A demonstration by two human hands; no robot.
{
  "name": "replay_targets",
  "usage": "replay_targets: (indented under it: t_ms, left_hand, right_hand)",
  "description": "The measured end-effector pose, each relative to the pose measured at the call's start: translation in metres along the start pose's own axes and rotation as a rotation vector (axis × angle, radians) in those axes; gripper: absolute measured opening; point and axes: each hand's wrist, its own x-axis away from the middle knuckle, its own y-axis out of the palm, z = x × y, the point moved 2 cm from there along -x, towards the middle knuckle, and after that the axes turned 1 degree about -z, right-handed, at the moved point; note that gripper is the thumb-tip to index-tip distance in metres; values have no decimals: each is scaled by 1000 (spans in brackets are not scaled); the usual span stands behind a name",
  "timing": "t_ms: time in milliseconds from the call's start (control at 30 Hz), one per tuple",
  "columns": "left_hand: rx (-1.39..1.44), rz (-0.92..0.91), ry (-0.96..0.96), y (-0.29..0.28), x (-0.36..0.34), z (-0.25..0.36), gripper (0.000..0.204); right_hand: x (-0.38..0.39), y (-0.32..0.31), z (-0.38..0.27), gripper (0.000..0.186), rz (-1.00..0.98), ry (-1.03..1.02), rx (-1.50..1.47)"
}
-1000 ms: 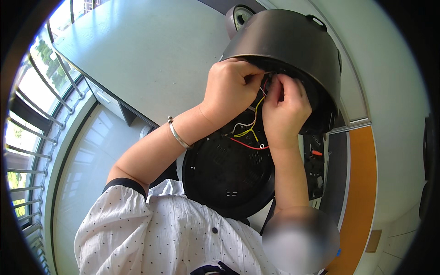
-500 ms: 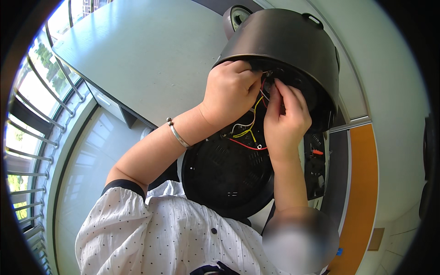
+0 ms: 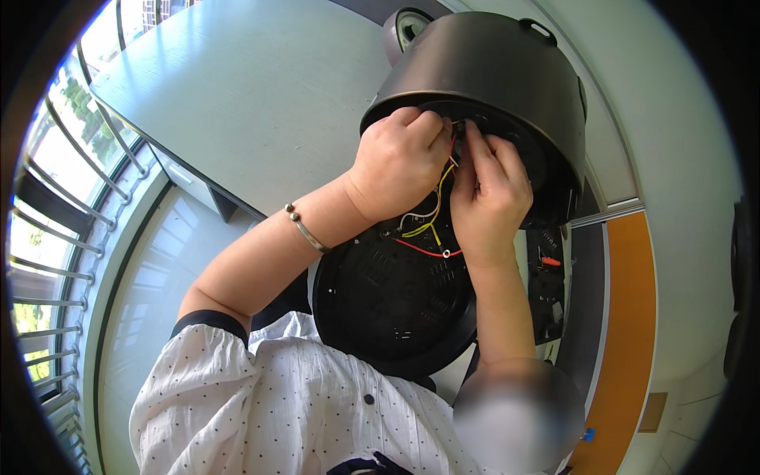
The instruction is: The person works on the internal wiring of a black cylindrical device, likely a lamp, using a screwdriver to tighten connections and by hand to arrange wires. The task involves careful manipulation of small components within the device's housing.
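Observation:
A dark metallic cooker body (image 3: 483, 59) lies tipped over, its underside open toward me. My left hand (image 3: 400, 162) is closed at that opening, its fingertips pinched round something hidden among the wires. My right hand (image 3: 491, 186) is beside it, fingers bent inside the opening at a small dark part I cannot make out. Yellow wires (image 3: 431, 229), a white wire (image 3: 423, 214) and a red wire (image 3: 419, 250) with a ring terminal run down to a round black base plate (image 3: 392, 313) with slots, which rests below my hands.
A pale table (image 3: 229, 87) spreads to the left. A round grey-rimmed piece (image 3: 392, 36) stands behind the cooker. A black tray (image 3: 545, 289) at right holds an orange-handled item (image 3: 550, 261) and small parts. Barred windows (image 3: 55, 261) line the left side.
My right hand has shifted upward and its fingers reach further into the opening. My left hand has stayed nearly in place, its fingers turning slightly. The cooker has moved very little.

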Motion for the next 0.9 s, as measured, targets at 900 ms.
replay_targets:
  t_ms: [900]
  left_hand:
    - [144,-22,-94,-5,-3,-9,6]
  right_hand:
    - [-15,-9,5,19,-73,-63,-124]
